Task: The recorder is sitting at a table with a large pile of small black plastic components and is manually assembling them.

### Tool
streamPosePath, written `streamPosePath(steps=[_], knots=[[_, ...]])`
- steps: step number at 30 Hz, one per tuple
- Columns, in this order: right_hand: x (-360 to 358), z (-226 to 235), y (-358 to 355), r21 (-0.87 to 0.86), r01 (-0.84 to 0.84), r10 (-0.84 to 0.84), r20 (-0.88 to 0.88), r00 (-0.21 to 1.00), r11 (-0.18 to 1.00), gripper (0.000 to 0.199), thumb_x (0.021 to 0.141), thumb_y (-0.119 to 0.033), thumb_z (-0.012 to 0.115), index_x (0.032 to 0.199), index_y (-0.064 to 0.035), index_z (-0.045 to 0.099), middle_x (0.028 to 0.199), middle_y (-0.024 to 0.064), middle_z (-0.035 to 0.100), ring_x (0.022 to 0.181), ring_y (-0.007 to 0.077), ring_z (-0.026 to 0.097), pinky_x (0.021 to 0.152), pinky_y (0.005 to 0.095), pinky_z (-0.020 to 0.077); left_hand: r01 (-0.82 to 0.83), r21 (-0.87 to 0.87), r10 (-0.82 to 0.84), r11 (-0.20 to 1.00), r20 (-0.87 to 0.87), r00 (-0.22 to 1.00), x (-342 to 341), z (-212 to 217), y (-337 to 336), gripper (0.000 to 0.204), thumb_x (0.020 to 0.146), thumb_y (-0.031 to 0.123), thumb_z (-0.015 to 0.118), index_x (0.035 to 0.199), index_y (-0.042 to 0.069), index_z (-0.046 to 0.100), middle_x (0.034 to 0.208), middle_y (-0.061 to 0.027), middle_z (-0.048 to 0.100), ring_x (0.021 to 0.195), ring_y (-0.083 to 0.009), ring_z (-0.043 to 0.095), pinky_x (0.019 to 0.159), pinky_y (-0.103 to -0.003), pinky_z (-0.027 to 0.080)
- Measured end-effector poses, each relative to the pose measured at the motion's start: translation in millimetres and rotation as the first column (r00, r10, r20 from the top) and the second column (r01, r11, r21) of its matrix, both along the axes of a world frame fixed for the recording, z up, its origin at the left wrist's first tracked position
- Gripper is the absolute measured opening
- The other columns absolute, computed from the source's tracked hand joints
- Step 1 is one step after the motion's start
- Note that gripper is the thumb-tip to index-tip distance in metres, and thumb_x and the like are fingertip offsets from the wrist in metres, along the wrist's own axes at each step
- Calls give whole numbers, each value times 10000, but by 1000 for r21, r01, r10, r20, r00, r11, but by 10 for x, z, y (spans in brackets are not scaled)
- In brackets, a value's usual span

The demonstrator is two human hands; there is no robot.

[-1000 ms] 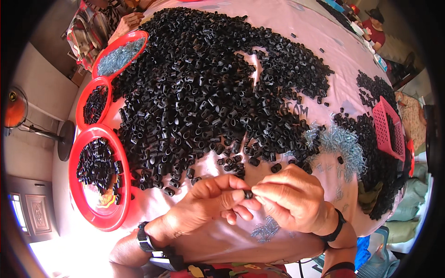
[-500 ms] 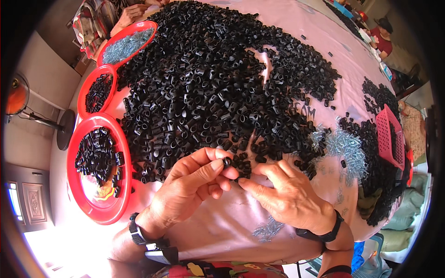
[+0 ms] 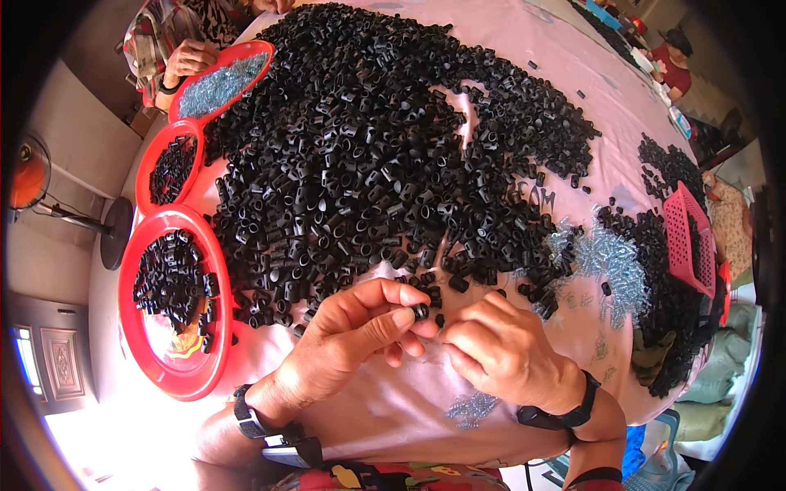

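My left hand (image 3: 360, 323) pinches a small black plastic tube-shaped piece (image 3: 421, 312) between thumb and index finger, its round end showing. Just to the right, my right hand (image 3: 512, 352) is closed, thumb and fingers curled together close to that piece. What its fingertips hold, if anything, is hidden. Beyond both hands spreads a large heap of similar black plastic pieces (image 3: 352, 164), with a few loose ones nearest my fingers. A small patch of silvery springs (image 3: 472, 409) lies on the pink cloth (image 3: 385, 409) below my right hand.
Red trays at the left hold black pieces (image 3: 172, 274), smaller black parts (image 3: 173, 168) and silvery springs (image 3: 221, 86). Another person's hand (image 3: 192, 59) is at the far tray. Right of the heap lie more springs (image 3: 610, 266) and a pink basket (image 3: 686, 245). A fan (image 3: 33, 172) stands left.
My left hand has shifted slightly right with the black piece. The fingers of my right hand have curled in tighter. The other person's hand has come down to the far tray of springs.
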State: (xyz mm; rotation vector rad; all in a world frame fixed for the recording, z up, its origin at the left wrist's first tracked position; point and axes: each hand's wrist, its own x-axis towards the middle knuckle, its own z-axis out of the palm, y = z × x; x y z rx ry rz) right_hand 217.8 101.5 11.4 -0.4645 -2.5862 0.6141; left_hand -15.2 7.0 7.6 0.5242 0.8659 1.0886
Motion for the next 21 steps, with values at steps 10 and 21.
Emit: streamPosePath(steps=[10,21], knots=[[1,151,-33,-341,24,-124,-275,953,940,321,866,48,796,1178,-17,765,978,114,755,772,242,711,687,339,573,104,46,-101,994,-59,993,179,-14,-20,251,1091,119,621,1317,15,586,1129,-47,719,1006,-112,704,824,-256,569],[-16,156,-51,-196,53,-106,-273,956,979,325,863,79,778,1177,4,741,967,128,766,724,243,700,644,335,571,85,53,-80,995,-83,993,207,-16,-34,234,1090,101,617,1302,13,578,1124,-39,695,1024,-123,713,826,-256,571]])
